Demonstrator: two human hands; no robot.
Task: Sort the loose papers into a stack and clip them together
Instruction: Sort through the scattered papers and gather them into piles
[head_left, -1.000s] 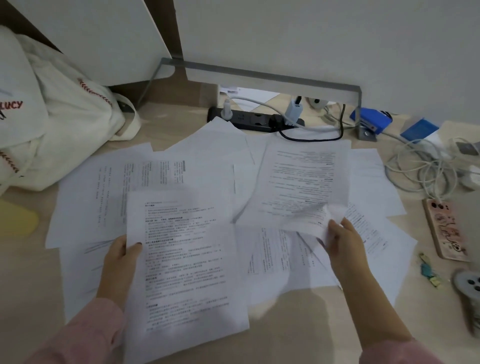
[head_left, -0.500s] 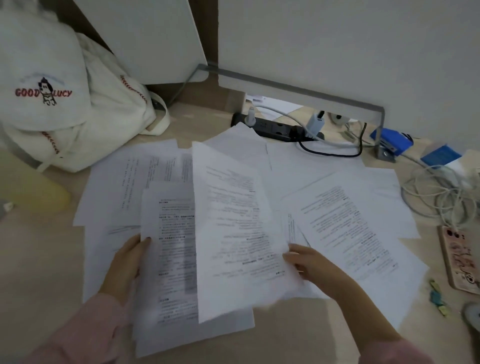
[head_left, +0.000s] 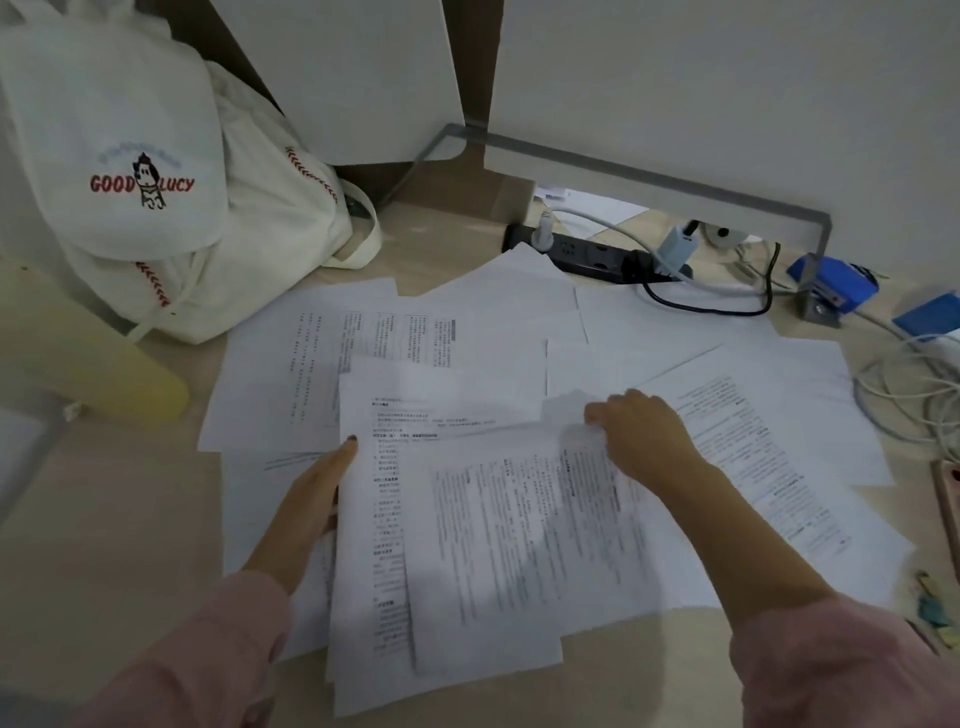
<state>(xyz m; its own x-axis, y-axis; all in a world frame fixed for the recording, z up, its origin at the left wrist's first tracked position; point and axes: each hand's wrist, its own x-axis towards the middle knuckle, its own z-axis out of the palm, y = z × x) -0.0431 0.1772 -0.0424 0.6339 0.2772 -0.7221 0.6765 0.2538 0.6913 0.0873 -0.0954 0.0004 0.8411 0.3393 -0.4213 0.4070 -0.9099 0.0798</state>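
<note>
- Many loose white printed paper sheets (head_left: 467, 332) lay fanned across the pale wooden tabletop (head_left: 639, 670), centre frame.
- They looked light, limp and slippery, best taken by edges or corners.
- Left hand (head_left: 306, 504) gripped the gathered pile (head_left: 374, 597) at its left edge; right hand (head_left: 644, 441) pinched the top sheet (head_left: 519, 545) by its upper corner.

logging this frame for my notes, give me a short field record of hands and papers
left hand: holds stack by its left edge
right hand: pinches top sheet at its upper edge, askew on the stack
loose papers: spread out, overlapping
clipped: not yet
behind: bag, power strip
</note>
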